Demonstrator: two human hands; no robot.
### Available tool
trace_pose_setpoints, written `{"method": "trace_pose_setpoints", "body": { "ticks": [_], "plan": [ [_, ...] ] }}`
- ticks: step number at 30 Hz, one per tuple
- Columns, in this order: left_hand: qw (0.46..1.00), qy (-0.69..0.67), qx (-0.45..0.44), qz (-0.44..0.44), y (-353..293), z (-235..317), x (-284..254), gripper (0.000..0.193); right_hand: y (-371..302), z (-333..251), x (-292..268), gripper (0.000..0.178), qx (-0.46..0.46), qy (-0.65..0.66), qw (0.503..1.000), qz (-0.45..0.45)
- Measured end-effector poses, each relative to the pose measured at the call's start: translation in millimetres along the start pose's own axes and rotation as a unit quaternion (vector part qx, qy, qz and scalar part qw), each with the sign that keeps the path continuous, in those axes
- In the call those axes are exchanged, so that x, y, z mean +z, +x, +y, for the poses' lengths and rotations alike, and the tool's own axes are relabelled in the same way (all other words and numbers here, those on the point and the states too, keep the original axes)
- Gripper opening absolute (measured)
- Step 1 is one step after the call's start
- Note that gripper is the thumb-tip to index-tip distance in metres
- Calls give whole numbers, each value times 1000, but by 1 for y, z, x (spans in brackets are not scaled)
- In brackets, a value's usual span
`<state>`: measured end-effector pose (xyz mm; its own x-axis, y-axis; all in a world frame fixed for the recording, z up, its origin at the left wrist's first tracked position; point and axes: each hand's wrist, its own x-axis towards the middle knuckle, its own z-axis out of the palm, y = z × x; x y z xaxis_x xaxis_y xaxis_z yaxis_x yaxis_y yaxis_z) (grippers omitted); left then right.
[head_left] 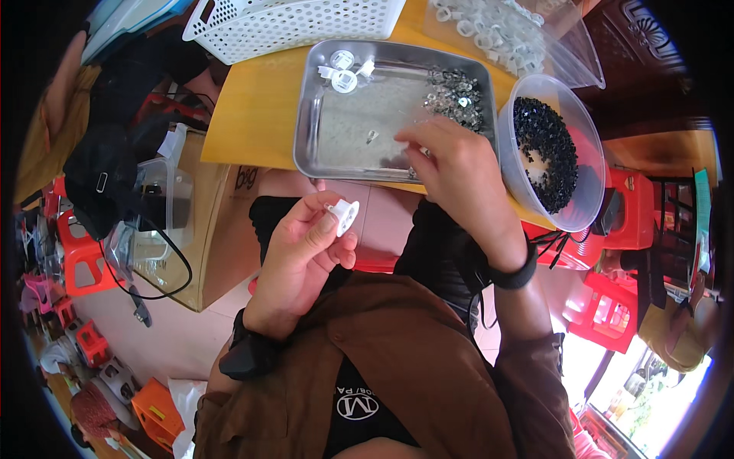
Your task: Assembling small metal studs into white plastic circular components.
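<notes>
Could drop white round part (348,219), pinched in left hand (304,239), on near side of tray (348,126) through slackened pressure; cannot tell whether grasping anything in right hand (455,157).

We look from wearer's head, through left of two side-by-side fisheyes, facing steeply down. View upright; our left is wearer's left. Nearest us: brown shirt (436,344), at lower edge. Left hand (307,239) and right hand (459,157) close, around mid-frame. Counter (252,115) with metal tray (348,126) just beyond, toward top. We take in floor (180,344) at sides; straight edges bend toward dark rim.
</notes>
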<state>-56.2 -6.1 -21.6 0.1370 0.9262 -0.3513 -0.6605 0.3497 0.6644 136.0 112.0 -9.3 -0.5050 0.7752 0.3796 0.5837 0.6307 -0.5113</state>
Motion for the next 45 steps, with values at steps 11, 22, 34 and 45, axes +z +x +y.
{"method": "trace_pose_setpoints", "body": {
  "ticks": [11,22,34,45],
  "plan": [
    [996,-83,-43,-10,-5,5,-4,46,34,8,42,7,-123,-193,963,-139],
    [994,-107,-31,-15,-7,4,0,48,10,8,14,10,-9,17,1000,-11],
    [995,78,-9,-53,-3,2,25,45,-51,-46,-23,7,62,402,914,-4],
    [988,133,-29,-79,-6,-3,27,44,-53,-58,-27,24,-26,343,939,-13]
  ]
}}
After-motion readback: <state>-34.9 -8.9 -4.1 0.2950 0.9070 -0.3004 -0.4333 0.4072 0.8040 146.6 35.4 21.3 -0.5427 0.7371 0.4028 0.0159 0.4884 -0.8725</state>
